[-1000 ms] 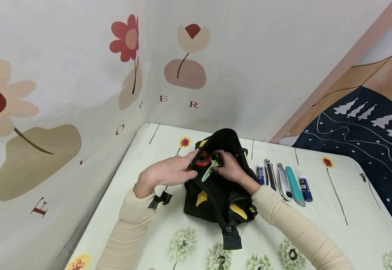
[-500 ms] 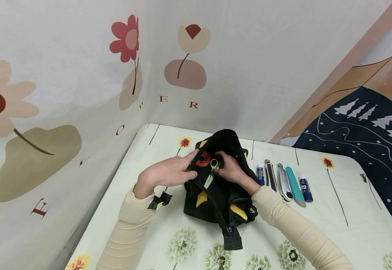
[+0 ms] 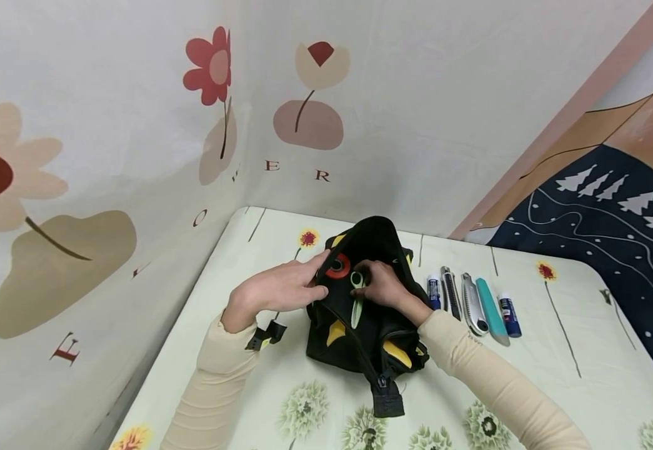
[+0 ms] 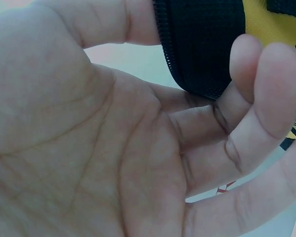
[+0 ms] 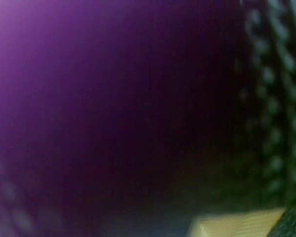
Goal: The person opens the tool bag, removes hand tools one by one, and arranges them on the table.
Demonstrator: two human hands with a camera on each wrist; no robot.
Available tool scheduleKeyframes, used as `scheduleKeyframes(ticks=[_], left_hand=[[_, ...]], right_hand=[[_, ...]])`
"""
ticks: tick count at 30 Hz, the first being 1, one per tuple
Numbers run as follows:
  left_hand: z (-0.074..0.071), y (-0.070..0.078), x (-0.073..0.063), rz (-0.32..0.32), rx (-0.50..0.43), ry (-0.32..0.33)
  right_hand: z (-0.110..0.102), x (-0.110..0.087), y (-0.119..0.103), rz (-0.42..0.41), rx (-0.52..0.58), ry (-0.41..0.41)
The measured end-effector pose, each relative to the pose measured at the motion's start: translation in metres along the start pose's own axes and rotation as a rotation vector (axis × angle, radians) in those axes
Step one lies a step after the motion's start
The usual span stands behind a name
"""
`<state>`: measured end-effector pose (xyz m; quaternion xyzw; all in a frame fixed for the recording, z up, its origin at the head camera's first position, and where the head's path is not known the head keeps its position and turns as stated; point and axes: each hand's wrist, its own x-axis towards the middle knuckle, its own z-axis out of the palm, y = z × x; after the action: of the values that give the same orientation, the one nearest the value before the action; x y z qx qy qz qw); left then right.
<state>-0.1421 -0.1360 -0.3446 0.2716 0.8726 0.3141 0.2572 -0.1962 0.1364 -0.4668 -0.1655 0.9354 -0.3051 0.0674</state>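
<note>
A black zip bag (image 3: 340, 356) with yellow patches lies unzipped on the table, its mouth held wide. My left hand (image 3: 284, 285) grips the left edge of that opening; the left wrist view shows the thumb and fingers at its zipper edge (image 4: 170, 54). Inside the mouth, my right hand (image 3: 381, 284) pinches light green scissors (image 3: 357, 312) near their ring handle, with the narrow end pointing down toward the front. A red ring-shaped thing (image 3: 338, 267) with a dark centre sits in the bag beside them. The right wrist view is dark and blurred, with zipper teeth (image 5: 274, 108) at its right.
Right of the bag lie a glue stick (image 3: 433, 291), a dark utility knife (image 3: 450, 292), a grey utility knife (image 3: 474, 304), a teal knife-shaped tool (image 3: 492, 311) and another glue stick (image 3: 509, 315). Printed fabric walls stand behind and to the left of the flowered table (image 3: 528, 381).
My right hand has turned the scissors from slanting left to nearly upright and moved them slightly down into the bag. The left hand keeps its place on the bag's edge.
</note>
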Motion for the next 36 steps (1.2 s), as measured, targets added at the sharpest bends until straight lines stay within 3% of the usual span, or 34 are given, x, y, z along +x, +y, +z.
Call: scheduleKeyframes(ticks=[15,20,28,36], left_hand=[[-0.0001,0.0006,-0.0011,-0.007,-0.023,-0.001],[0.0001,0.0008,-0.0017,-0.01,-0.02,-0.001],[-0.0004,0.0003,-0.0024,-0.005,-0.006,0.006],[-0.0003,0.0,-0.0023,0.007,-0.015,0.011]], right_hand=[[-0.0013,-0.0032,0.0027,-0.107,0.006,0.056],[-0.0013,-0.0052,0.0029,-0.102,0.043,0.081],[-0.0007,-0.0062,0.006,-0.117,0.198,0.112],[-0.0028,-0.0077,-0.0004,-0.101,0.189,0.075]])
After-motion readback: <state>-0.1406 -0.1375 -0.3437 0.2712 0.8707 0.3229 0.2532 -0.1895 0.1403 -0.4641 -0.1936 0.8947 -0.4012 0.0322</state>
